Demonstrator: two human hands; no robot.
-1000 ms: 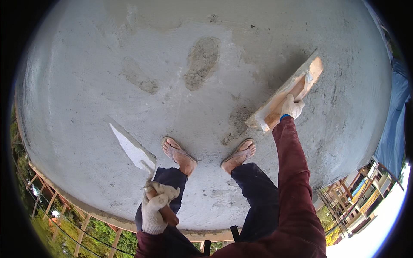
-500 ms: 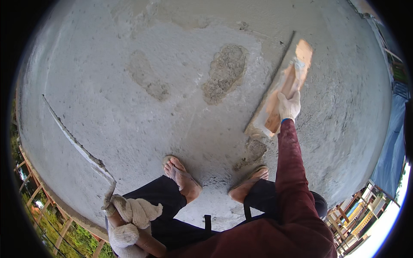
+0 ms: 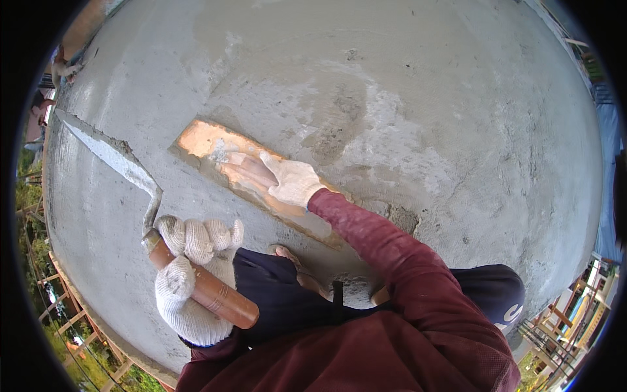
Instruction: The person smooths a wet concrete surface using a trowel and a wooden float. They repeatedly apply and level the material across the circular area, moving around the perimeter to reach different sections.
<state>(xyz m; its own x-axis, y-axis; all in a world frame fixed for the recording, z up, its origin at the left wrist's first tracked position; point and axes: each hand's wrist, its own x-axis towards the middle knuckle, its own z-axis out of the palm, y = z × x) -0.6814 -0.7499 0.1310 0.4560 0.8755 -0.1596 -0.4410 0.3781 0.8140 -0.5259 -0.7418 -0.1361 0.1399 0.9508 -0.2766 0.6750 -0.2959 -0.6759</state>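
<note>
My left hand [image 3: 194,274], in a white knit glove, grips the wooden handle of a trowel [image 3: 124,160], its mortar-streaked pointed blade extending up and left. My gloved right hand [image 3: 292,179] is on a long wooden float [image 3: 206,140], fingers at its grip. The float lies diagonally on wet grey concrete [image 3: 477,144] at the middle of the view, partly coated with mortar. A darker, rougher patch of mortar [image 3: 401,219] shows just right of the float. My sandalled feet are partly hidden below it by my arm and dark trousers.
A person's limb [image 3: 81,36] shows at the upper left rim. Timber scaffolding [image 3: 59,304] and greenery are beyond the curved slab edge at lower left. A blue tarp [image 3: 609,183] hangs at the right rim, above more timber [image 3: 565,326].
My right hand has swept the float left and inward, turning it. The rough patches ahead look smeared over. My left hand with the trowel has moved left and up. My body is lower.
</note>
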